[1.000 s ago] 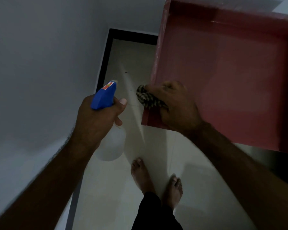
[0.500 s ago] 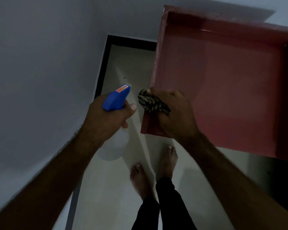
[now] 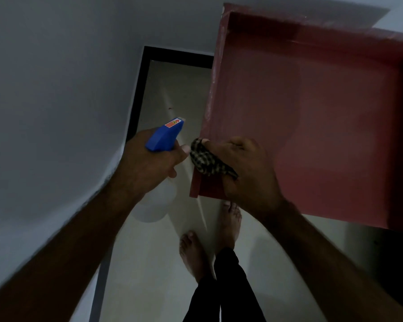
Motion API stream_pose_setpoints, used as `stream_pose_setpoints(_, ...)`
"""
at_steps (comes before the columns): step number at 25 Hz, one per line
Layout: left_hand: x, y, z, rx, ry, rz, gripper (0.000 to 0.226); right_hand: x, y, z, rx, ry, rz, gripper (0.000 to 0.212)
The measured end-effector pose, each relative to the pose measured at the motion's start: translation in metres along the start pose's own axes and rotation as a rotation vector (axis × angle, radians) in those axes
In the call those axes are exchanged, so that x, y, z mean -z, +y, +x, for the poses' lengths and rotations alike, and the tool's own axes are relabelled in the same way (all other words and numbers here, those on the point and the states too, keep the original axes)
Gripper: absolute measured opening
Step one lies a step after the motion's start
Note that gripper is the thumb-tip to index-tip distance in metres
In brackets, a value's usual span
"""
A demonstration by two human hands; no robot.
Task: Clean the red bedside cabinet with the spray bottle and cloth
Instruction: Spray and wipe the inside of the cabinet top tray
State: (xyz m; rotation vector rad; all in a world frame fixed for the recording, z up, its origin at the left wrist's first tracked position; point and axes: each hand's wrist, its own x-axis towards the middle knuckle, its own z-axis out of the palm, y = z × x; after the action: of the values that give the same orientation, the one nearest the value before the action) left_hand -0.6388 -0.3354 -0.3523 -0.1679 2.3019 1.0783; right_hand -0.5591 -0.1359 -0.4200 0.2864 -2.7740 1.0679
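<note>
The red bedside cabinet [image 3: 312, 126] fills the upper right, seen from above, with raised edges round its top. My right hand [image 3: 244, 173] grips a dark checked cloth [image 3: 206, 160] and presses it on the cabinet's left rim near the front corner. Just left of it, my left hand [image 3: 147, 161] holds the spray bottle [image 3: 164, 138] by its blue trigger head, nozzle pointing up and right toward the cabinet's left edge. The bottle's clear body hangs below my hand.
A pale wall [image 3: 56, 101] stands close on the left with a black skirting strip [image 3: 135, 94] along the narrow tiled floor [image 3: 172, 84]. My bare feet [image 3: 209, 242] stand on the floor beside the cabinet's front corner.
The spray bottle has moved right and closer to the cloth. My right hand stays with the cloth on the cabinet's left rim. My feet have stepped forward toward the cabinet.
</note>
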Motion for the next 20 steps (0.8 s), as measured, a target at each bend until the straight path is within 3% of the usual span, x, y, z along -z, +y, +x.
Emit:
stream_pose_setpoints(6,0.004,0.011,0.005,0.011,0.019,-0.044,0.022,0.008,0.021,0.047,-0.062,-0.008,-0.082,0.065)
stream_pose_setpoints(10,0.012,0.017,0.012,0.024,0.038,-0.056,0.020,0.009,0.015,0.036,0.109,-0.124,-0.066,0.057)
stream_pose_setpoints(13,0.016,0.021,0.018,0.045,0.040,-0.027,0.022,0.011,0.023,0.039,0.121,-0.151,-0.044,0.057)
stream_pose_setpoints(20,0.021,0.026,0.029,0.047,0.047,-0.034,0.022,0.016,0.048,0.097,0.024,-0.030,-0.105,0.052)
